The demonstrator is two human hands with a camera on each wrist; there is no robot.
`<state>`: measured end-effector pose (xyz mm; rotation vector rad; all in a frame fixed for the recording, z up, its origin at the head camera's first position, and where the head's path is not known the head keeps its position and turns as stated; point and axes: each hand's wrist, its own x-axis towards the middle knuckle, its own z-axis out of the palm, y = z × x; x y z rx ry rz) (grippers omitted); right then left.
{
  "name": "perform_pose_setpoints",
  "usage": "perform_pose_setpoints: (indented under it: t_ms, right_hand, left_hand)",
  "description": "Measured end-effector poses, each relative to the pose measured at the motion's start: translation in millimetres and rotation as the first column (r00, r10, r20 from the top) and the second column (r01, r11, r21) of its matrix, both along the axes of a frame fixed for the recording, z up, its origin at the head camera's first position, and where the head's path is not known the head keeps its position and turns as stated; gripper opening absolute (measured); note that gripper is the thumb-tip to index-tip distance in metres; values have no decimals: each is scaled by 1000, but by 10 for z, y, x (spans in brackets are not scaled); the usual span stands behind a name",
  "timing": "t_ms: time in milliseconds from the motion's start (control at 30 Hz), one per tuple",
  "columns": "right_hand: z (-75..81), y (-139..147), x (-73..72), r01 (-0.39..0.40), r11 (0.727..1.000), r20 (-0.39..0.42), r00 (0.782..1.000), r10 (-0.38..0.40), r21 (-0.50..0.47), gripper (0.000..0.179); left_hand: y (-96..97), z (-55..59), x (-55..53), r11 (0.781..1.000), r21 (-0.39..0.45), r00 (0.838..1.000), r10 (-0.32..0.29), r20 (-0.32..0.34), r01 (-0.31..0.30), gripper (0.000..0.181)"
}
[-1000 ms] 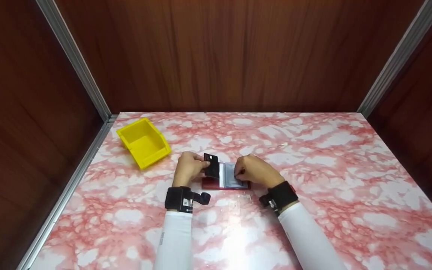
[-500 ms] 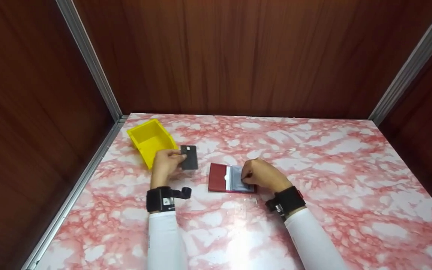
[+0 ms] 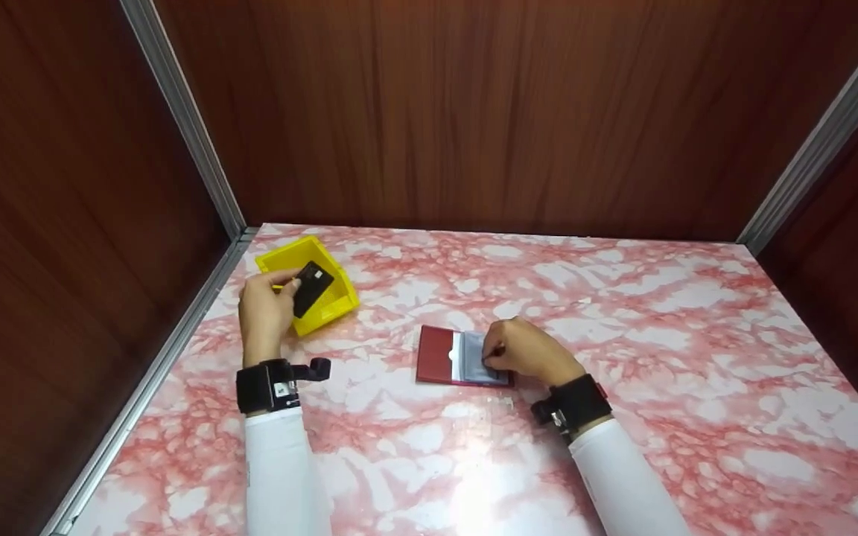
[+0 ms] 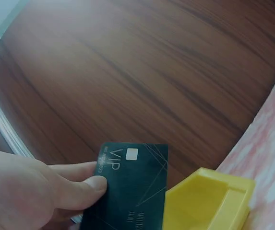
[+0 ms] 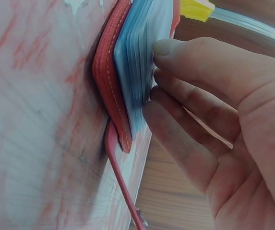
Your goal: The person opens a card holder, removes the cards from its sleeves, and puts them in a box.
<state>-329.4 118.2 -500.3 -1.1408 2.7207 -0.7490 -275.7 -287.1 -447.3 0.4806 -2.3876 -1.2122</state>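
Note:
My left hand pinches a black VIP card with a pale chip square by its edge, between thumb and fingers. In the head view, the card overlaps the opening of a yellow bin. A red card holder lies open on the table, its clear plastic sleeves stacked on the right side. My right hand rests its fingertips on the face of these sleeves. From the right wrist, the thumb and fingers show on the same side of the stack, near its edge.
A red strap sticks out from the card holder. The table has a red and white marbled top. Brown wood-grain panels with metal corner posts close in the back and both sides.
My left hand has carried the black card leftward from the card holder to over the yellow bin. My right hand has stayed at the sleeves. The head view has shifted slightly.

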Motion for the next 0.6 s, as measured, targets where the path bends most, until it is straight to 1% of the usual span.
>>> perform_pose_setpoints:
  t_ms: [100,133,267,367,500,600]
  right_hand:
    - [1,3,-3,0,1000,0,1000,0,6,4]
    - [-3,8,-4,-1,1000,0,1000,1,8,4]
    - [-3,12,3,18,1000,7,1000,-18,10,5]
    - [5,6,17,32,999,15,999,-32,11,7]
    - [11,-4,30,35,999,21,999,-35,12,6]
    - [12,-7,24,32,999,21,999,-33,14,7]
  left_hand:
    - [-24,-9,-57,998,-64,1000,19,7,-18,28]
    - [-19,-28,-78,997,-80,1000,20,7,-20,28]
    - [11,-84,-170,992,-126,1000,4,-13,-5,27]
    - [38,-96,-230,982,-187,1000,-4,-16,1,26]
    - [65,-113,-270,966,-260,1000,12,2,-11,24]
    - [76,-147,-279,960,-278,1000,24,-2,-24,24]
